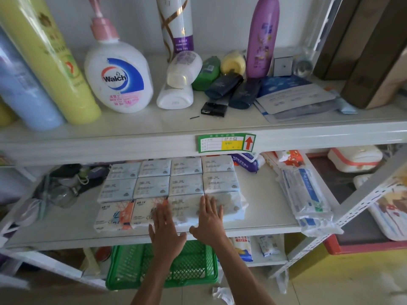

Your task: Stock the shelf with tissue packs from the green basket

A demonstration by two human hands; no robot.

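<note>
Pale blue tissue packs (169,179) lie in rows on the middle shelf (264,212). In the front row two white packs with orange print (114,214) sit at the left, and a larger pale pack (187,208) lies to their right. My left hand (165,230) rests flat with fingers spread on the front edge of that row. My right hand (209,219) lies flat on the larger pack beside it. Neither hand grips anything. The green basket (132,267) stands on the floor under the shelf, behind my forearms, and no packs show in it.
The upper shelf holds tall bottles, a Walch soap dispenser (119,78), small tubes and blue packets. On the middle shelf a plastic-wrapped bundle (306,194) lies at the right and dark clutter (66,183) at the left. A green price label (226,143) is stuck on the shelf edge.
</note>
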